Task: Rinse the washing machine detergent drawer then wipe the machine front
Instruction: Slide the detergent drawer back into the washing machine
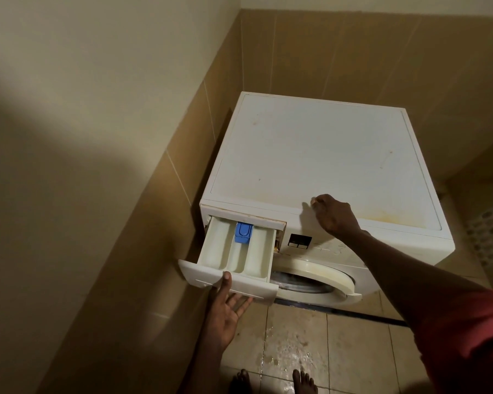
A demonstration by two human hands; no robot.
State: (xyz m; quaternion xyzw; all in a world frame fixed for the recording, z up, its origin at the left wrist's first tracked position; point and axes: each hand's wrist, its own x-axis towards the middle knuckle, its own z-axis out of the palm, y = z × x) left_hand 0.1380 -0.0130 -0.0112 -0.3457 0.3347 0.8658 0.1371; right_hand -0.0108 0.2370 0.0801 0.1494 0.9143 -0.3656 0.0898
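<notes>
A white front-loading washing machine (310,155) stands in a tiled corner. Its detergent drawer (234,251) is pulled far out at the upper left of the front, showing three cream compartments and a blue insert (243,232). My left hand (225,308) holds the drawer's front panel, thumb on top and fingers underneath. My right hand (332,213) rests on the front edge of the machine's top with its fingers curled and nothing in it. The round door (316,275) shows below the control panel.
Tiled walls close in on the left and behind the machine. The beige floor tiles (296,351) in front are wet. My bare feet (303,381) stand at the bottom edge. A perforated white object (488,234) sits at the right of the machine.
</notes>
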